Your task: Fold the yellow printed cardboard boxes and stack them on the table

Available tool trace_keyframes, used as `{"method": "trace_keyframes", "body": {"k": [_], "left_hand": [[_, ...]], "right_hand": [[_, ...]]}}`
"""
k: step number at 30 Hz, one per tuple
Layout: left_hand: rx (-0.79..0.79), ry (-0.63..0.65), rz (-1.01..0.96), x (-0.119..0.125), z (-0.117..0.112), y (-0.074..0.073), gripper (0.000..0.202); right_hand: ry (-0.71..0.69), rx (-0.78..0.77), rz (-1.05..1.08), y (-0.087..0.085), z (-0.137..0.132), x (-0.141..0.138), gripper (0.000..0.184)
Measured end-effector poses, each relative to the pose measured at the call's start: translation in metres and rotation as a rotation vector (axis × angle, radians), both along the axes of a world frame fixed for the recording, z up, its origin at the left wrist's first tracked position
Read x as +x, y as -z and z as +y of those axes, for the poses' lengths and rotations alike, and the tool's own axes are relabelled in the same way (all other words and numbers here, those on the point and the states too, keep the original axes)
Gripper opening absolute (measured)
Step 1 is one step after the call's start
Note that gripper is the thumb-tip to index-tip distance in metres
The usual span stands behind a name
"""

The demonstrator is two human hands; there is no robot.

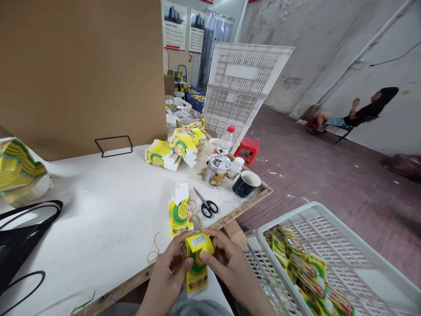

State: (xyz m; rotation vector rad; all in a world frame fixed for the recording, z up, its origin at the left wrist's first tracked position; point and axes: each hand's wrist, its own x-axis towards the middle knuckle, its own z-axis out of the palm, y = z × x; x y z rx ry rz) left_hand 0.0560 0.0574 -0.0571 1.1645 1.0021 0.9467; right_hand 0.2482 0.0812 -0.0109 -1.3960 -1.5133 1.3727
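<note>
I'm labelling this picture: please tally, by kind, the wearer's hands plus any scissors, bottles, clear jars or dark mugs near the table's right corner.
Hands: 2 (left hand and right hand, both on yellow packaging)
Scissors: 1
Bottles: 2 (red-capped bottle, white bottle)
Clear jar: 1
Dark mug: 1
Total: 7

My white table [108, 206] has a wooden edge [241, 211], with a red stool [247, 150] just beyond it. Farther off I see purplish-brown floor [283, 145], a stained grey wall [315, 48], and two posters [175, 26] beside a translucent curtain [215, 35].
</note>
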Motion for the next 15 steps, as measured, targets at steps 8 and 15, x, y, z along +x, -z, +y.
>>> {"method": "trace_keyframes", "body": {"k": [8,15], "left_hand": [[-0.034,0.077,-0.092,0.003,-0.002,-0.01,0.059],[-0.092,0.03,-0.184,0.006,0.0,-0.009,0.054]], "right_hand": [[-0.005,-0.036,-0.106,0.008,0.002,-0.012,0.039],[-0.013,-0.012,-0.168,0.011,-0.002,-0.015,0.041]]}}
